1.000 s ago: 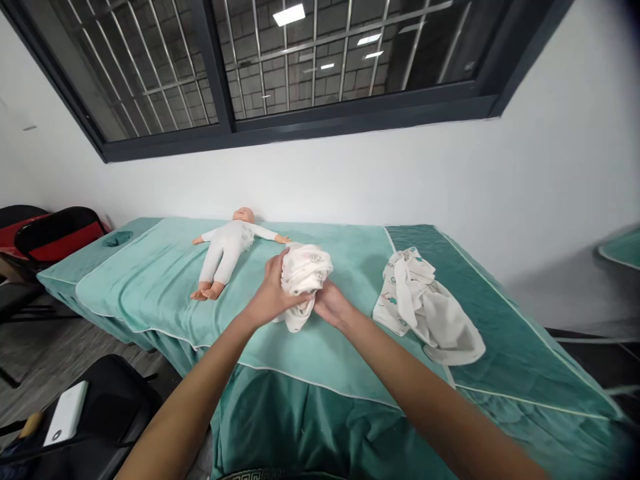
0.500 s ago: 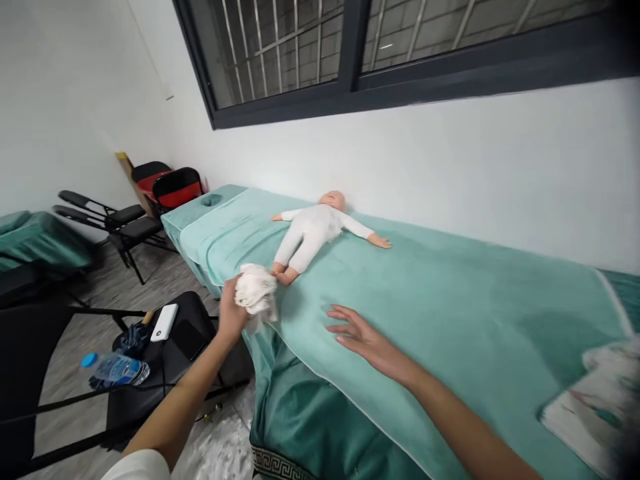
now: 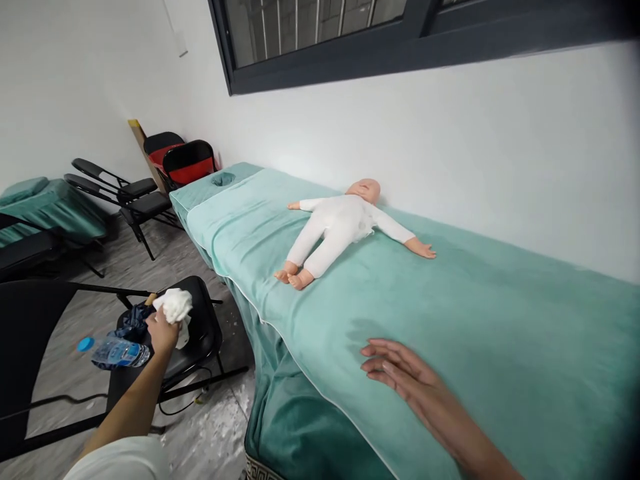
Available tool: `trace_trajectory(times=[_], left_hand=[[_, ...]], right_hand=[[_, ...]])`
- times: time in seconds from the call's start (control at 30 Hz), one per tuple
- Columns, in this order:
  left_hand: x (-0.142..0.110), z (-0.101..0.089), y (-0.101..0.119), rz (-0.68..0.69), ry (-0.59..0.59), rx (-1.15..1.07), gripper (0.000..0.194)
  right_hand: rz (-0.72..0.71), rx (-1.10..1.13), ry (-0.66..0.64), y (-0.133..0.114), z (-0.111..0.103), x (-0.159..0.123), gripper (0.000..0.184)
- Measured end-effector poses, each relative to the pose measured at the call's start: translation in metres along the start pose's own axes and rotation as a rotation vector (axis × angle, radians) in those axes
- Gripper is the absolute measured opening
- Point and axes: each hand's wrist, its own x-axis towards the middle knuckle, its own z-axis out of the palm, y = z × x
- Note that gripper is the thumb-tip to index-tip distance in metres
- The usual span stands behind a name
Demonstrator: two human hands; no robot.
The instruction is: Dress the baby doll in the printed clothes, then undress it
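My left hand (image 3: 163,331) is closed on a bunched-up white cloth (image 3: 176,305), above the seat of a black folding chair (image 3: 203,327). Right beside that hand lie a water bottle with a blue cap (image 3: 117,351) and a dark blue folded bundle (image 3: 136,321). My right hand (image 3: 407,373) hovers over the green-covered bed (image 3: 480,333), its fingers stretched out and holding nothing. Beyond it a baby doll (image 3: 340,227) in white lies on its back, arms spread, bare feet toward me. The phone on the chair is hidden by the cloth and hand.
The bed runs along a white wall under a dark-framed window (image 3: 320,50); a face hole (image 3: 223,179) shows at its far end. More folding chairs (image 3: 187,163) stand behind. Another green-covered bed (image 3: 55,210) is at the far left. A cable (image 3: 185,403) hangs below the near chair.
My left hand has carried the white cloth from the bed's edge leftward to over the chair. The view has shifted, so the doll appears farther right. My right hand stays outstretched above the bed.
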Motion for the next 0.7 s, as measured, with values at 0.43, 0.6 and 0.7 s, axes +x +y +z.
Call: trace_trajectory(times=[0.43, 0.6, 0.7], left_hand=[[-0.017, 0.05, -0.032, 0.012, 0.026, 0.491, 0.06], [-0.064, 0.06, -0.021, 0.542, -0.028, 0.439, 0.057], [-0.111, 0.071, -0.01, 0.831, -0.238, 0.203, 0.048]], right_hand=[[0.009, 0.066, -0.092, 0.001, -0.003, 0.005, 0.026], [-0.105, 0.07, -0.109, -0.002, 0.001, 0.007, 0.028], [-0.17, 0.044, -0.113, -0.003, 0.007, 0.005, 0.032]])
